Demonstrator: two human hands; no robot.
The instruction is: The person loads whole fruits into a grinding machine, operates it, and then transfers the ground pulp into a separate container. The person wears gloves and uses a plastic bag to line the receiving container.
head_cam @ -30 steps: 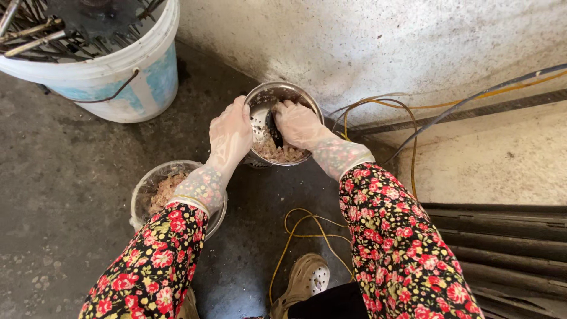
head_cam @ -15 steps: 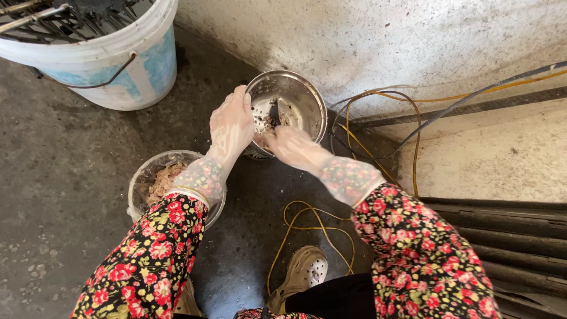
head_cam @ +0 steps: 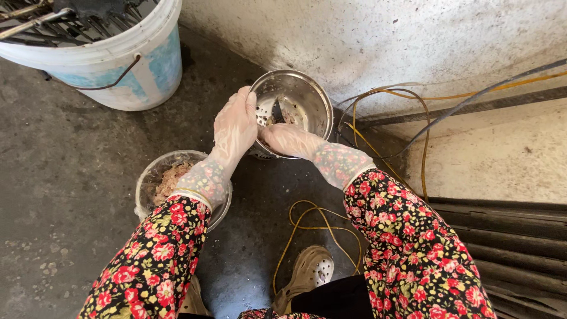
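Metal bowl (head_cam: 298, 105): tilted on the dark floor (head_cam: 65, 177), far centre, close against the pale wall (head_cam: 384, 35).
Left hand (head_cam: 235, 127): gloved, fingers curled over the bowl's near-left rim, gripping it.
Right hand (head_cam: 284, 137): gloved, reaching into the bowl; its grip cannot be told.
Step in hand: apparently scraping out the last mince.
Next move: calls for a steady tilt.
Clear bowl (head_cam: 155, 177): holds mince, near left, under the left forearm.
Edges: white bucket (head_cam: 118, 65) far left; yellow cable (head_cam: 307, 218) looped by the feet; open floor left.

Shiny metal bowl (head_cam: 298, 106); thin clear plastic gloves on left hand (head_cam: 235, 127); rough matt concrete floor (head_cam: 65, 159).
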